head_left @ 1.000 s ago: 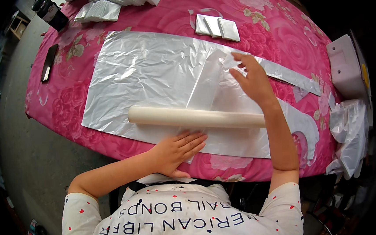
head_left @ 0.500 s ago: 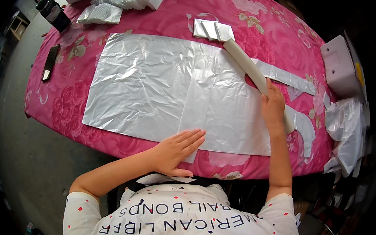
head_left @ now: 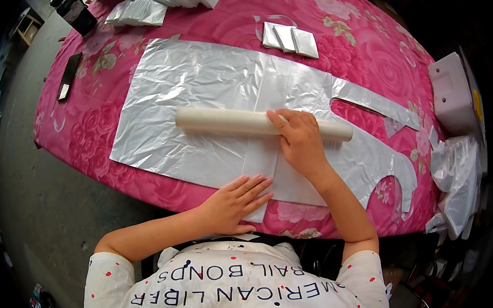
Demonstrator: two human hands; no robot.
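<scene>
A silvery-white plastic bag (head_left: 185,72) with two strap-like handles at its right end lies spread and creased on the table. My left hand (head_left: 234,204) rests flat, fingers extended, on its near edge, by the end of a pale strip (head_left: 261,158) crossing the middle. My right hand (head_left: 303,141) is wrapped over a long cream-coloured tube (head_left: 220,120). The tube lies lengthwise across the middle of the bag, its right end near the handle cut-out. My palm hides part of it.
A pink floral cloth (head_left: 355,58) covers the table. Three folded silvery packets (head_left: 286,38) overlap beyond the bag. Stacked packets (head_left: 137,13), a dark jar (head_left: 75,16) and a flat black object (head_left: 69,77) are at the left. A whitish box (head_left: 450,94) and loose plastic (head_left: 456,166) border the right.
My right hand has brought the tube leftward from the handle end and turned it from steeply slanted to nearly crosswise in view. My left hand stays almost where it was.
</scene>
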